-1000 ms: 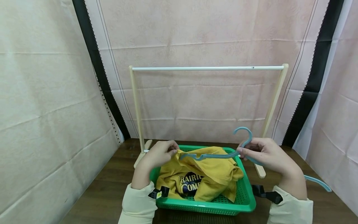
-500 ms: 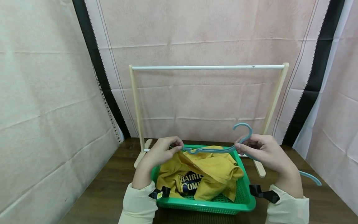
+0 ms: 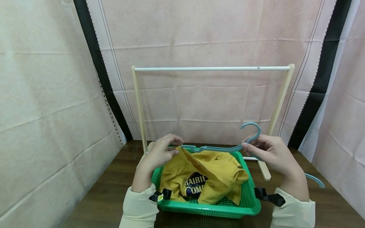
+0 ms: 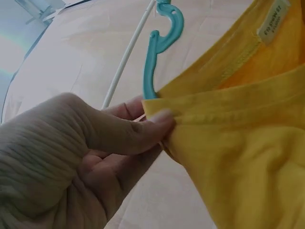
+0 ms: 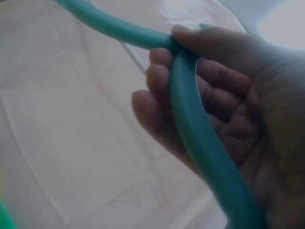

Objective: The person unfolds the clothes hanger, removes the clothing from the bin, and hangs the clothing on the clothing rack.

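Observation:
A blue plastic clothes hanger (image 3: 219,148) is held by my right hand (image 3: 269,152), which grips it just under the hook; one arm runs out past the wrist. My left hand (image 3: 161,153) pinches the neckline edge of a yellow T-shirt (image 3: 225,171) between thumb and fingers. In the left wrist view the hanger's notched end (image 4: 150,67) dips behind that pinched edge, at the neck opening. Most of the shirt lies bunched in a green basket (image 3: 206,209), its dark printed lettering facing up. The right wrist view has the hanger (image 5: 195,114) crossing the palm.
Behind the basket stands a rack with a white rail (image 3: 211,68) on two pale uprights. Its right foot (image 3: 264,171) rests on the brown table (image 3: 97,199). Pale fabric walls (image 3: 199,104) close in the back and sides.
The hanger has risen slightly and shifted left, then a little back right. My left hand first moved right and up, then back left, lifting the shirt's neckline toward the hanger's end.

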Motion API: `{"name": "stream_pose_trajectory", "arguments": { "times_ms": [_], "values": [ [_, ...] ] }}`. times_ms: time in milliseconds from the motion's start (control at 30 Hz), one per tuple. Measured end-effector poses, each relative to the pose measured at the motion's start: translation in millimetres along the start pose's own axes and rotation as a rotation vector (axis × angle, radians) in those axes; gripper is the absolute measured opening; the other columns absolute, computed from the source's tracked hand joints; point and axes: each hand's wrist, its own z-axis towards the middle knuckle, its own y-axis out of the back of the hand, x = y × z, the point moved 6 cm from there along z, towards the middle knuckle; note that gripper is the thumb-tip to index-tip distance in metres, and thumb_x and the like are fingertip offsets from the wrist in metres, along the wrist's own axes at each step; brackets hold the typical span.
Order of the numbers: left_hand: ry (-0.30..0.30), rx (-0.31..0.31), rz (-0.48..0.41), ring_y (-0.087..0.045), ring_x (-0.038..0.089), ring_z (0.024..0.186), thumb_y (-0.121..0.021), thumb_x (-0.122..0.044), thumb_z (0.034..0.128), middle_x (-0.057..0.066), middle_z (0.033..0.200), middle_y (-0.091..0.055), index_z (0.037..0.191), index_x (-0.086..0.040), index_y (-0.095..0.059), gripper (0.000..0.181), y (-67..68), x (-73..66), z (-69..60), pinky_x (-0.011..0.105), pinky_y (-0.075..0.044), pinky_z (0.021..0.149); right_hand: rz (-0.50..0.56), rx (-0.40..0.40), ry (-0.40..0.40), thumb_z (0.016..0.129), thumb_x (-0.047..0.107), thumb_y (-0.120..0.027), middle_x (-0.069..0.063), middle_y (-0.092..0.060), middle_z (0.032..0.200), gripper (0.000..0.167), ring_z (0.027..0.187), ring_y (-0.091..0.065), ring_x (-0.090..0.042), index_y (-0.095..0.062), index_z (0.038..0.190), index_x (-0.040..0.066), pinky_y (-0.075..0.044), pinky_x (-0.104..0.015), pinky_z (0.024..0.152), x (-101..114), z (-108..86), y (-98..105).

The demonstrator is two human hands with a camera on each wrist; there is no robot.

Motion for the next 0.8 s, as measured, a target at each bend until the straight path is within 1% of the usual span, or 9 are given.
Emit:
{"name": "stream_pose_trajectory", "arguments": {
  "times_ms": [133,233,300,400,533,667,800],
  "values": [
    [-0.011,-0.070,0.087,-0.066,0.012,0.101,-0.074,-0.007,0.0915,-0.008,0.107,-0.067,0.105,-0.018,-0.073,0.018,4.1,-1.4,0.1,0.033,-0.055,0.086,-0.018,-0.010,-0.003,0.093,-0.003,-0.069,0.003,-0.075,0.083,0.019,0.069,-0.072,-0.013,-0.074,0.105,0.011,-0.056,-0.026,0.059,0.2,-1.6,2.0],
    [-0.007,-0.120,0.095,-0.067,0.008,0.093,-0.075,-0.008,0.0909,-0.010,0.101,-0.069,0.102,-0.019,-0.074,0.016,6.5,-1.9,1.0,0.029,-0.056,0.079,-0.005,-0.004,-0.007,0.093,-0.002,-0.068,0.002,-0.074,0.082,0.018,0.069,-0.071,-0.014,-0.073,0.105,0.010,-0.057,-0.027,0.058,0.4,-2.1,2.6],
    [-0.008,-0.141,0.072,-0.067,0.006,0.090,-0.075,-0.007,0.0906,-0.010,0.098,-0.069,0.103,-0.019,-0.073,0.018,7.3,-1.8,1.8,0.026,-0.056,0.078,0.003,0.001,-0.014,0.094,-0.002,-0.068,-0.001,-0.074,0.081,0.016,0.069,-0.072,-0.015,-0.073,0.105,0.009,-0.057,-0.028,0.059,0.1,-2.5,3.3],
    [-0.020,-0.144,0.021,-0.067,0.006,0.090,-0.075,-0.006,0.0901,-0.009,0.097,-0.070,0.106,-0.018,-0.070,0.020,7.2,-1.4,2.9,0.024,-0.056,0.078,-0.006,0.000,-0.032,0.095,0.001,-0.068,-0.002,-0.074,0.079,0.015,0.068,-0.071,-0.015,-0.073,0.104,0.011,-0.057,-0.028,0.059,-2.1,-3.6,5.8],
    [-0.031,-0.147,-0.018,-0.067,0.006,0.088,-0.075,-0.008,0.0899,-0.008,0.096,-0.070,0.109,-0.018,-0.069,0.023,7.8,-2.2,3.2,0.026,-0.056,0.075,-0.012,0.007,-0.046,0.096,0.003,-0.067,-0.001,-0.072,0.075,0.015,0.065,-0.069,-0.015,-0.073,0.102,0.015,-0.056,-0.027,0.058,-5.5,-5.2,9.0],
    [-0.033,-0.161,-0.034,-0.068,0.006,0.084,-0.074,-0.006,0.0900,-0.009,0.094,-0.071,0.111,-0.019,-0.068,0.026,8.9,-2.6,2.8,0.029,-0.056,0.069,0.027,0.044,-0.032,0.097,0.001,-0.065,-0.006,-0.071,0.074,0.016,0.063,-0.067,-0.017,-0.072,0.103,0.014,-0.056,-0.028,0.058,-7.3,-5.4,8.0],
    [-0.042,-0.179,-0.042,-0.069,0.008,0.082,-0.074,-0.005,0.0901,-0.004,0.093,-0.073,0.111,-0.016,-0.069,0.024,10.3,-2.8,2.3,0.029,-0.057,0.069,0.036,0.060,-0.025,0.097,0.000,-0.065,-0.005,-0.070,0.074,0.016,0.063,-0.067,-0.017,-0.071,0.103,0.013,-0.056,-0.029,0.058,-7.8,-5.3,6.4]
  ]
}}
